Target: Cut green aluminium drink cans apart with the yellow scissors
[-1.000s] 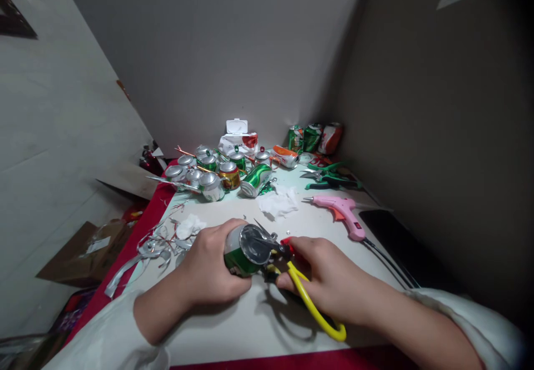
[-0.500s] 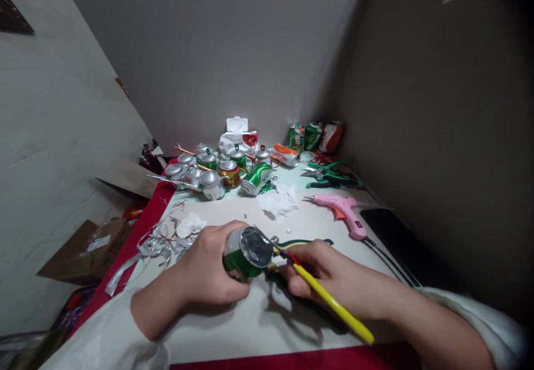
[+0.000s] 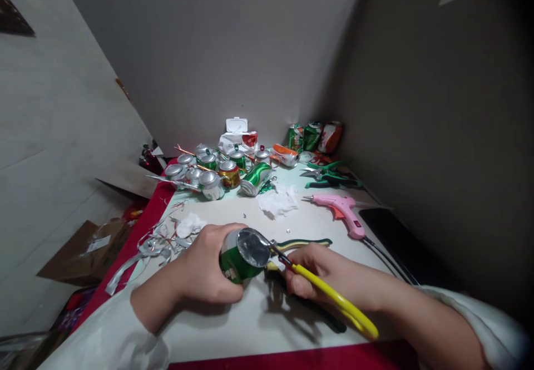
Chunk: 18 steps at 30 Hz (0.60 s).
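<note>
Wrapped round a green and silver cut can [image 3: 237,261] is my left hand [image 3: 208,264], which keeps the can tilted above the table. The can's round end, with a grey inner surface and a shiny rim, faces me. My right hand [image 3: 315,270] is closed on yellow-handled pliers [image 3: 329,289], whose slim dark jaws meet the can's right rim. Whether the jaws are clamped there is too small to tell. Under the right hand lies another hand tool with dark green and yellow handles [image 3: 304,243], its middle partly covered.
Farther back stand several small can pots [image 3: 211,183] with spouts and a lying green can [image 3: 256,179]. A pink glue gun [image 3: 340,206], green-handled cutters [image 3: 323,175] and a black flat object [image 3: 392,236] are right. Metal strips [image 3: 146,253] and crumpled tissue [image 3: 277,200] lie about.
The can has shifted slightly left and its end has turned more towards me. The pliers' jaws have come onto the rim, and their second yellow handle now shows.
</note>
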Motion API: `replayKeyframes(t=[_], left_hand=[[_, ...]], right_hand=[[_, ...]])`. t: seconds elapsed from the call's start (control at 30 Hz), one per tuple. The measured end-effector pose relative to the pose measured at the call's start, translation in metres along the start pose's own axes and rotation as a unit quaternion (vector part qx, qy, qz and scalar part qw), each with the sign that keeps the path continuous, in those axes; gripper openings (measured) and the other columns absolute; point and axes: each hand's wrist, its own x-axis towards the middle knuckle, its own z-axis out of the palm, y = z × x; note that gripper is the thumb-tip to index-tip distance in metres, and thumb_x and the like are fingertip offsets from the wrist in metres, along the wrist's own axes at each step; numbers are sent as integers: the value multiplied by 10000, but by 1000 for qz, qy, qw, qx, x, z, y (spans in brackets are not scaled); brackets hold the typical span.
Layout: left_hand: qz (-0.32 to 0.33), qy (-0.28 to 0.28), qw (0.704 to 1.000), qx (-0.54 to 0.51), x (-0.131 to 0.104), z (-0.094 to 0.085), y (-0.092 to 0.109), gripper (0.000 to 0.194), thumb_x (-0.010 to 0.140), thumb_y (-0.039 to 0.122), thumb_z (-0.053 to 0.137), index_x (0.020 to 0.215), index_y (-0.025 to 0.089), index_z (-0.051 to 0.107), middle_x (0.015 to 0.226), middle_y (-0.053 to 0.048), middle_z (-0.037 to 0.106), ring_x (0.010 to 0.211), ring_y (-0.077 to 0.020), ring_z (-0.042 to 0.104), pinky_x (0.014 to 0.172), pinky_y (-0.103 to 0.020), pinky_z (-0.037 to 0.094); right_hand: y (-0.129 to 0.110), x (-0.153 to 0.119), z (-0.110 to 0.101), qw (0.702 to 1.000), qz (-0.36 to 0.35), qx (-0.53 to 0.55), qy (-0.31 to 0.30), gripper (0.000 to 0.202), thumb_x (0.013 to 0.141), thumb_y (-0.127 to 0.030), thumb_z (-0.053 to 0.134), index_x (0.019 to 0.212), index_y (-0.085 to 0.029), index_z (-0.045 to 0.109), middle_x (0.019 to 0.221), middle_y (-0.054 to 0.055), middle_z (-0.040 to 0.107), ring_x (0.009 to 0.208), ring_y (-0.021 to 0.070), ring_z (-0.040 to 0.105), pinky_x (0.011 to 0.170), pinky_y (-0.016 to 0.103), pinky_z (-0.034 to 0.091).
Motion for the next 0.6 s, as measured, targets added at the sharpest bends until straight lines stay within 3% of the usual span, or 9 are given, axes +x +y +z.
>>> replayKeyframes(t=[0.1,0.17,0.27,0.4,0.47,0.6], left_hand=[[1,9,1000,11,0,1,0,368,514,82,627,868,178,600,769,18,615,662,-141,539,610,-245,452],[2,40,999,29,0,2,0,369,524,87,630,880,178,596,779,15,614,675,-144,540,634,-252,459],[-4,79,996,44,0,7,0,382,529,84,624,898,180,590,782,15,616,677,-144,543,633,-251,461],[-8,108,993,46,-2,12,-1,457,538,95,644,982,185,590,836,9,650,714,-157,588,669,-255,493],[-2,122,991,56,-2,12,-1,503,532,100,658,1022,187,588,890,0,667,761,-171,614,721,-266,511],[-1,117,991,62,-2,12,0,520,530,105,667,1037,189,589,911,-4,682,791,-184,638,760,-278,527]], right_hand=[[1,1,0,1000,-3,7,-5,541,784,-678,630,717,-171,452,645,-51,375,591,82,303,505,223,242],[1,3,4,999,3,23,26,499,803,-640,628,766,-166,476,674,-41,408,612,91,330,527,224,272],[0,6,11,990,3,-27,142,365,828,-506,640,882,-160,534,779,-1,508,684,130,432,615,256,368],[-2,6,17,930,-65,-223,284,272,801,-363,680,969,-184,564,988,56,547,865,203,518,771,330,415],[-3,4,17,911,-80,-270,303,300,784,-379,707,974,-190,571,1013,60,529,880,212,524,767,335,417],[-2,3,15,906,-79,-288,301,357,747,-449,755,910,-184,581,959,51,541,817,199,535,706,314,411]])
